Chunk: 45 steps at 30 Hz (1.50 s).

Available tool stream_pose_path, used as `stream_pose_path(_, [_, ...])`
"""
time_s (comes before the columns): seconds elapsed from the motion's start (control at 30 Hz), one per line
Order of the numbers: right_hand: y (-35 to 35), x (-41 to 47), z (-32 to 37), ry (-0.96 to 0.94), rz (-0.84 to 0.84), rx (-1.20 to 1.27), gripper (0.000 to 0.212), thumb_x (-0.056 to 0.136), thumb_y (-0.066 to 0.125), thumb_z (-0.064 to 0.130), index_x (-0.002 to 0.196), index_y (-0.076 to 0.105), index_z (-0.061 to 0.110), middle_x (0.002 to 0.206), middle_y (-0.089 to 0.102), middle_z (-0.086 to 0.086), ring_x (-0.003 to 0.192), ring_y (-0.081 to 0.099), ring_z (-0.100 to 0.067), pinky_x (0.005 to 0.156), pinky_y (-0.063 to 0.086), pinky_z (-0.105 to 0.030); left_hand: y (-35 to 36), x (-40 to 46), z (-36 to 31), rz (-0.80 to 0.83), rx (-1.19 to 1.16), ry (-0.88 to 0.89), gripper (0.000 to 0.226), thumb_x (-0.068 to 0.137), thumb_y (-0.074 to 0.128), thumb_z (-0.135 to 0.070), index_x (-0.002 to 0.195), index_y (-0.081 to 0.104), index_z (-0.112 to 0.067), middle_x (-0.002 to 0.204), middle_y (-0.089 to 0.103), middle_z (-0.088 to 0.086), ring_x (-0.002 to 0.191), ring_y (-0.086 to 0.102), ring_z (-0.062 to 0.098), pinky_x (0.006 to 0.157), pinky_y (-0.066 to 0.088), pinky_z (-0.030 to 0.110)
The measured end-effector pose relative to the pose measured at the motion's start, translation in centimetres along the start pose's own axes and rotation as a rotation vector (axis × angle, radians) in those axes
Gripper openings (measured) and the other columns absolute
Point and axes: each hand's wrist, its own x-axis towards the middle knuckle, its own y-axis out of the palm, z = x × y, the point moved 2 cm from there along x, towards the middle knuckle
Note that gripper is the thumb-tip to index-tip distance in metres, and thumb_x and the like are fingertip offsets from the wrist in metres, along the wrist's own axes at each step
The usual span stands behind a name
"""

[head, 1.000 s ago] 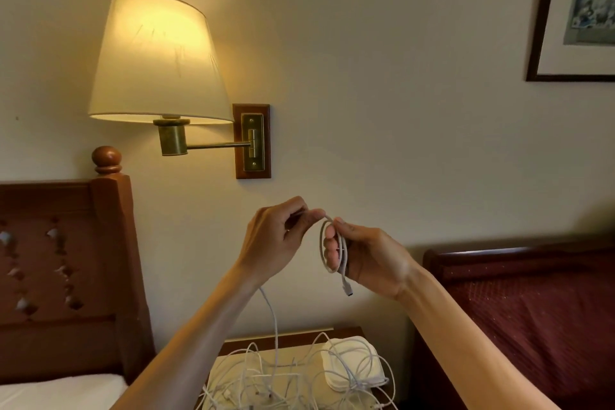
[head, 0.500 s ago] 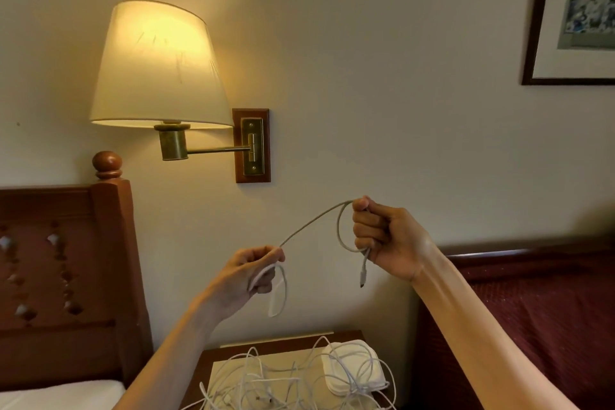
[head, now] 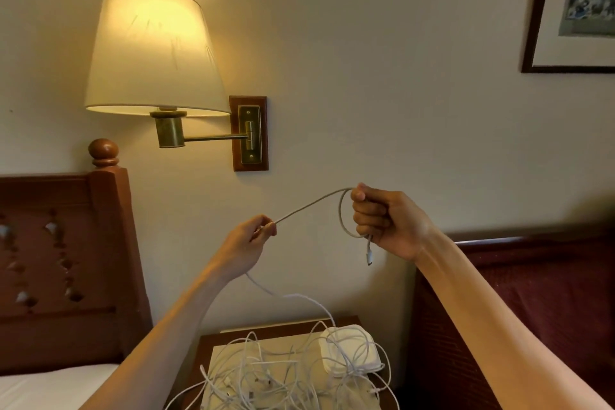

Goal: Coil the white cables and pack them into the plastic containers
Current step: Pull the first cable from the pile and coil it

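Centrally, right hand (head: 386,223) fists a white cable (head: 312,205) loop; left hand (head: 248,243) fingertips pinch its strand lower left

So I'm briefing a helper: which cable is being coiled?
Below the lit wall lamp, two hands are raised. The cable stretches from the left hand to a loop in the right hand. Unlike the tangled pile on the nightstand, it's held up.

Hands apart, left hand (head: 248,243) lower, white cable (head: 312,205) drawn taut off right hand (head: 382,220).
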Motion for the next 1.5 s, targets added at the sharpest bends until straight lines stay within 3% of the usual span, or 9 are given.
stream_pose_path(0.17, [-0.1, 0.2, -0.3, -0.044, 0.034, 0.124, 0.027, 0.097, 0.045, 0.025, 0.074, 0.053, 0.014, 0.053, 0.028, 0.006, 0.044, 0.025, -0.007, 0.045, 0.028, -0.020, 1.2, 0.1, -0.3, 0.039, -0.707, -0.314, 0.026, 0.105, 0.039, -0.017, 0.088, 0.056, -0.009, 0.066, 0.040, 0.001, 0.049, 0.032, 0.011, 0.041, 0.027, 0.021])
stream_pose_path(0.33, [0.8, 0.5, 0.4, -0.127, 0.014, 0.214, 0.021, 0.096, 0.047, 0.023, 0.080, 0.056, 0.012, 0.059, 0.045, 0.004, 0.049, 0.043, -0.009, 0.051, 0.042, -0.020, 2.5, -1.3, -1.6, 0.097, 0.278, -0.048, 0.049, 0.103, 0.037, -0.042, 0.062, 0.051, -0.018, 0.055, 0.050, -0.003, 0.048, 0.045, 0.012, 0.049, 0.031, 0.028])
stream_pose_path(0.47, [1.5, 0.7, 0.2, -0.179, -0.089, -0.077, 0.028, 0.104, 0.041, 0.021, 0.088, 0.059, 0.006, 0.071, 0.058, -0.005, 0.062, 0.057, -0.016, 0.062, 0.052, -0.025, 3.9, -3.6, -5.8, 0.591, 0.429, 0.106, 0.053, 0.103, 0.037, -0.044, 0.058, 0.049, -0.020, 0.054, 0.048, -0.006, 0.047, 0.044, 0.009, 0.067, 0.045, 0.031])
stream_pose_path(0.53, [1.9, 0.7, -0.6, -0.215, -0.151, -0.259, 0.030, 0.104, 0.044, 0.021, 0.091, 0.063, 0.001, 0.075, 0.066, -0.012, 0.067, 0.065, -0.023, 0.067, 0.056, -0.030, 3.4, -4.4, -8.7, 0.654, 0.351, 0.226, 0.053, 0.102, 0.039, -0.044, 0.058, 0.048, -0.017, 0.047, 0.043, -0.008, 0.042, 0.038, 0.010, 0.065, 0.043, 0.031])
stream_pose_path(0.8, [2.3, -0.1, -2.7, -0.174, -0.084, -0.602, 0.036, 0.104, 0.044, 0.023, 0.086, 0.069, 0.005, 0.063, 0.066, -0.008, 0.054, 0.060, -0.016, 0.059, 0.050, -0.027, -0.9, -3.0, -11.7, -0.032, 0.466, 0.688, 0.041, 0.096, 0.042, -0.053, 0.062, 0.052, -0.032, 0.047, 0.045, -0.014, 0.045, 0.049, 0.008, 0.049, 0.034, 0.015])
stream_pose_path(1.0, [3.6, -0.2, -3.3, -0.087, -0.024, -0.577, 0.044, 0.106, 0.035, 0.025, 0.081, 0.067, 0.007, 0.050, 0.049, -0.003, 0.044, 0.043, -0.013, 0.049, 0.039, -0.020, -0.4, -1.4, -8.2, -0.201, 0.235, 0.693, 0.038, 0.094, 0.050, -0.044, 0.075, 0.063, -0.013, 0.061, 0.050, -0.014, 0.057, 0.053, 0.007, 0.056, 0.036, 0.011])
stream_pose_path(1.17, [3.3, 0.1, -3.4, 0.042, 0.015, -0.306, 0.042, 0.106, 0.032, 0.027, 0.072, 0.053, 0.014, 0.052, 0.032, 0.003, 0.047, 0.027, -0.010, 0.048, 0.025, -0.021, 0.7, -1.9, -7.5, -0.055, -0.083, 0.462, 0.029, 0.099, 0.047, -0.035, 0.099, 0.068, -0.014, 0.084, 0.069, -0.013, 0.084, 0.064, 0.002, 0.074, 0.052, 0.023])
stream_pose_path(1.33, [3.1, 0.2, -3.5, 0.127, 0.027, -0.037, 0.041, 0.104, 0.032, 0.027, 0.067, 0.046, 0.016, 0.054, 0.036, 0.002, 0.047, 0.031, -0.011, 0.050, 0.030, -0.024, 0.9, -2.6, -7.7, 0.204, -0.268, 0.240, 0.039, 0.102, 0.040, -0.036, 0.086, 0.068, -0.015, 0.062, 0.058, -0.013, 0.059, 0.044, 0.004, 0.060, 0.037, 0.020])
stream_pose_path(1.5, [3.7, 0.0, -4.2, 0.138, 0.183, 0.222, 0.038, 0.105, 0.029, 0.024, 0.076, 0.051, 0.013, 0.047, 0.036, 0.006, 0.040, 0.033, -0.007, 0.045, 0.033, -0.020, 0.8, -2.6, -7.9, 0.075, -0.261, 0.380, 0.036, 0.103, 0.042, -0.021, 0.076, 0.064, -0.014, 0.058, 0.058, -0.015, 0.053, 0.050, 0.000, 0.057, 0.037, 0.009])
